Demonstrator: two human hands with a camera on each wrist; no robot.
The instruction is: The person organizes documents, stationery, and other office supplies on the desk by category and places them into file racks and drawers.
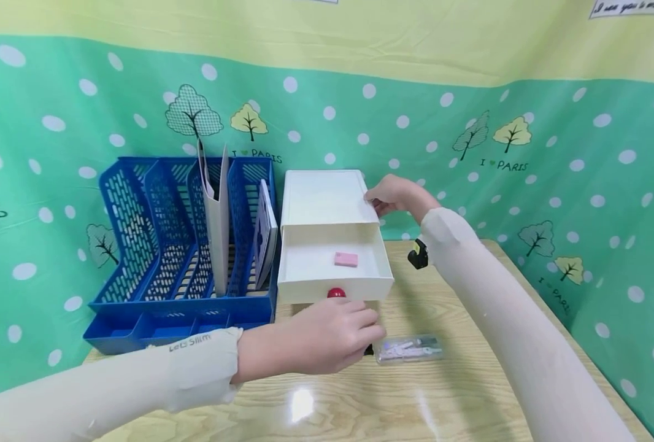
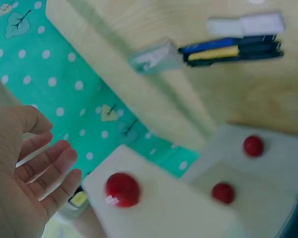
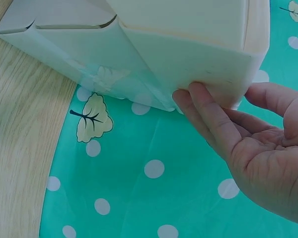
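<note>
A white drawer cabinet (image 1: 327, 193) stands on the table with its top drawer (image 1: 305, 290) pulled out. Inside that drawer lies a small pink block (image 1: 346, 259), perhaps an eraser. My left hand (image 1: 332, 336) hovers in front of the drawer, just below its red knob (image 1: 336, 293). In the left wrist view its fingers are loosely bent, apart from the drawer front and holding nothing. My right hand (image 1: 394, 195) rests on the cabinet's upper right edge. The right wrist view shows its nearly straight fingers (image 3: 208, 109) touching the side panel, with the thumb at the top edge.
Left of the cabinet is a blue file rack (image 1: 183, 307) holding folders (image 1: 218, 239) and booklets (image 1: 264, 236). A clear case (image 1: 408, 350) lies on the table at the front right. Several pens (image 2: 233, 51) and a white item (image 2: 246, 24) lie near it. A polka-dot cloth hangs behind.
</note>
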